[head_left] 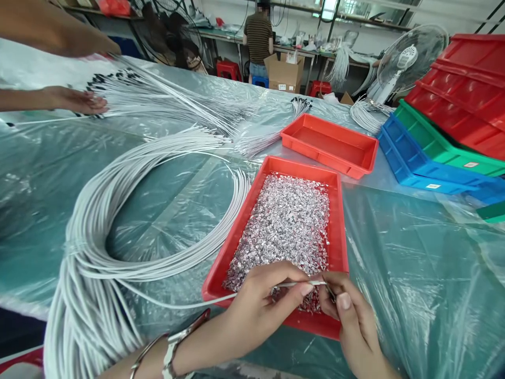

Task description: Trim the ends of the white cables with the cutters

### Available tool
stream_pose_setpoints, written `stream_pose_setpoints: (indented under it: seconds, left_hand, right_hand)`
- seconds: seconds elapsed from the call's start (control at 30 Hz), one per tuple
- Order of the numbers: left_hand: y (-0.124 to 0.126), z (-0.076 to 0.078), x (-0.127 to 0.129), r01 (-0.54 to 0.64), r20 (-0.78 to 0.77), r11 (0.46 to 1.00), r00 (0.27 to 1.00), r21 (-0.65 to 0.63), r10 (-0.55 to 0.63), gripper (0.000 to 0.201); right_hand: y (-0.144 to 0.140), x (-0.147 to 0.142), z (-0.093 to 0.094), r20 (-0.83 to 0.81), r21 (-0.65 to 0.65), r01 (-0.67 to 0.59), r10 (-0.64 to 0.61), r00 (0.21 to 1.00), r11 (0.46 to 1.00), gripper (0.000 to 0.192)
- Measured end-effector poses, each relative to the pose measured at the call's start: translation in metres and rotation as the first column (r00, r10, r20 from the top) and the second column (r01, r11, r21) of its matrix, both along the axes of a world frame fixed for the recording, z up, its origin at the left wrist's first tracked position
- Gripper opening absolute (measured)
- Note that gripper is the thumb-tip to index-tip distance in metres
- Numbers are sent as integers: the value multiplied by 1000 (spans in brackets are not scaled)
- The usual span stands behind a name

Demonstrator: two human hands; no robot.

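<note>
Over the near end of a red tray (pixel 344 247) full of small shiny metal pieces (pixel 292 221), my left hand (pixel 264 300) pinches a white cable (pixel 173 305) close to its end. That cable runs left to a large coiled bundle of white cables (pixel 90 226). My right hand (pixel 351 316) is closed at the cable's tip, thumb against fingers. Something small and dark shows between those fingers, too little of it to name. The two hands nearly touch at the tip.
Another person's hands (pixel 89 101) handle a spread of white cables with black ends (pixel 158 95) at the far left. Behind the full tray lies a second red tray (pixel 327 142). Stacked crates (pixel 445 152) and a fan (pixel 406 58) stand right; a person (pixel 258 39) is at the back.
</note>
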State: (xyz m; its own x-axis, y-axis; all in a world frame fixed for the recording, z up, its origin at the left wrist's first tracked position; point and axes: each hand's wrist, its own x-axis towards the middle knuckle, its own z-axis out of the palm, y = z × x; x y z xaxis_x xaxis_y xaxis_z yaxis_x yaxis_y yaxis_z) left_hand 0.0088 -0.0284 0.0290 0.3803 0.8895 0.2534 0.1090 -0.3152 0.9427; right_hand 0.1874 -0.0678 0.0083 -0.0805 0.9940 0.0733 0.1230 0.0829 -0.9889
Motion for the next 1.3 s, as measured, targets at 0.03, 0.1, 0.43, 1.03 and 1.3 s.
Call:
stream_pose_setpoints:
  seconds: [0.03,0.1,0.43,1.03,1.3]
  left_hand:
    - [0,0,0,-3,-10,1000,1000,14,4,13]
    - [-1,-1,1,-13,-26,999,1000,44,15,12]
    - [-5,-5,1,-3,-47,990,999,142,10,9]
    - [-9,-13,1,-4,-183,804,973,595,140,15]
    - [-16,-13,-3,15,34,997,999,73,-17,8]
  right_hand:
    - [-1,-2,1,-13,-27,4,-4,1000,1000,33]
    - [-1,-6,4,-40,-79,2,-6,999,997,38]
    - [0,-8,3,-75,-127,-79,70,995,989,40]
    - [6,2,11,-126,-45,-215,208,970,976,24]
    - [6,-1,12,-43,-32,-194,193,980,980,29]
